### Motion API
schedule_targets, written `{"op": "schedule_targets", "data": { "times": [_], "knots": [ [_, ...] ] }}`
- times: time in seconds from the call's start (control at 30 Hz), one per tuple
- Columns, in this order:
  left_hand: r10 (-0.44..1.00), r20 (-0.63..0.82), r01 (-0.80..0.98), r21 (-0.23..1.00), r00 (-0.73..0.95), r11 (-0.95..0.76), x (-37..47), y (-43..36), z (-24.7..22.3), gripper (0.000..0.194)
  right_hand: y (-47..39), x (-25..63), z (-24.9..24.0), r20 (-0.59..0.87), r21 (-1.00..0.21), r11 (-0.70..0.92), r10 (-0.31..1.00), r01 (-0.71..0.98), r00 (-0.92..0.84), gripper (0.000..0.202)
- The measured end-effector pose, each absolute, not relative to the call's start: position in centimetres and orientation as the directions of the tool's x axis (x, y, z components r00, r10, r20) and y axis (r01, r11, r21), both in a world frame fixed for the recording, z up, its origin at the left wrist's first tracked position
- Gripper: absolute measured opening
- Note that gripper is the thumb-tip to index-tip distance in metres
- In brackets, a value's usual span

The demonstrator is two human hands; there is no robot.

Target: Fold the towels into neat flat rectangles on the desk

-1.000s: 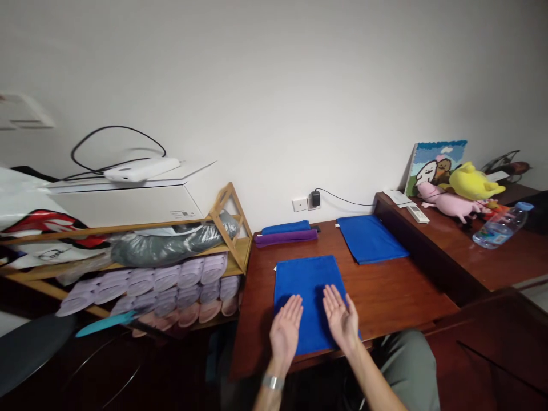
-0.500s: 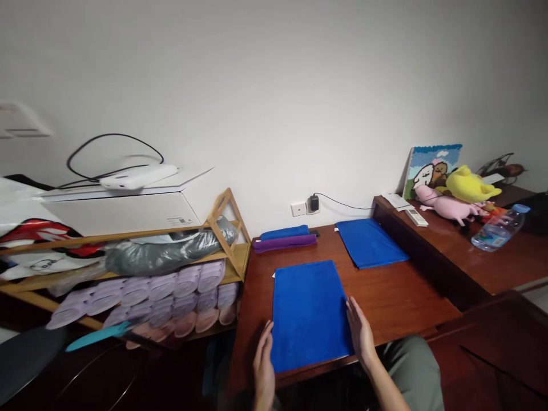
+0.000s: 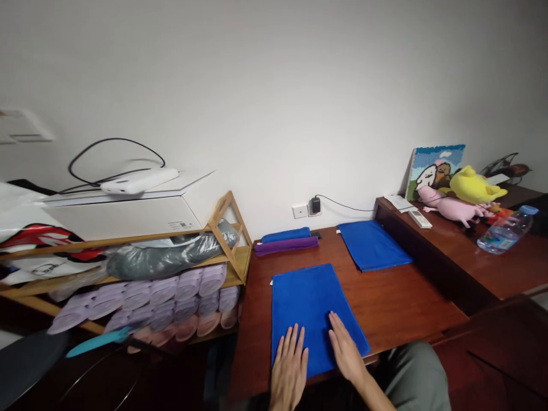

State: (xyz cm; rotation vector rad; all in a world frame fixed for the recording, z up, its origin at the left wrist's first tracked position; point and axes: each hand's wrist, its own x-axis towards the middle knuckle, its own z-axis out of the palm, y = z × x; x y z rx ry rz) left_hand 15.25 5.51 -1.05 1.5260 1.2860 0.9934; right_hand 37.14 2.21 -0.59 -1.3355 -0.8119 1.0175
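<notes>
A blue cloth (image 3: 306, 294) lies flat on the brown wooden table (image 3: 385, 308), a small white tag at its upper left corner. My left hand (image 3: 290, 365) rests palm down on the cloth's lower left part, fingers stretched out. On the lower right part is my right hand (image 3: 346, 349), tilted a little on its side with its fingers extended. Neither hand grips anything. Another folded blue cloth (image 3: 372, 245) lies at the back right of the table. Near the wall are a rolled blue cloth (image 3: 286, 234) and a rolled purple cloth (image 3: 286, 245).
Left of the table stands a wooden rack (image 3: 242, 265) with slippers (image 3: 162, 289) and a white box (image 3: 124, 220). On the raised surface at right are a plastic bottle (image 3: 505, 234), a remote (image 3: 419, 219), a pink plush toy (image 3: 451, 208) and a yellow one (image 3: 473, 185).
Both hands have moved inward from the cloth's side edges onto its surface, the left now palm down. The cloth's lower right corner has shifted outward to the right.
</notes>
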Motion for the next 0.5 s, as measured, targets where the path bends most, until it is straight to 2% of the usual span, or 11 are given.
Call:
{"op": "schedule_targets", "data": {
  "times": [0.1, 0.23, 0.5],
  "knots": [
    [0.994, 0.016, 0.260, 0.965, 0.113, -0.045, 13.9, 5.5, -0.9, 0.052, 1.5, 39.5, -1.0, -0.089, -0.993, -0.049, 0.908, -0.107, 0.409, 0.054],
    [0.990, 0.024, 0.322, 0.944, 0.136, -0.068, 12.9, 5.9, -0.4, 0.055, 1.8, 40.0, -0.9, -0.098, -0.983, -0.018, 0.893, -0.184, 0.439, 0.051],
    [0.979, 0.115, 0.310, 0.936, 0.169, -0.164, 16.0, 9.1, 1.6, 0.057, 6.9, 37.0, 1.0, -0.021, -0.978, 0.049, 0.944, -0.203, 0.329, 0.051]
  ]
}}
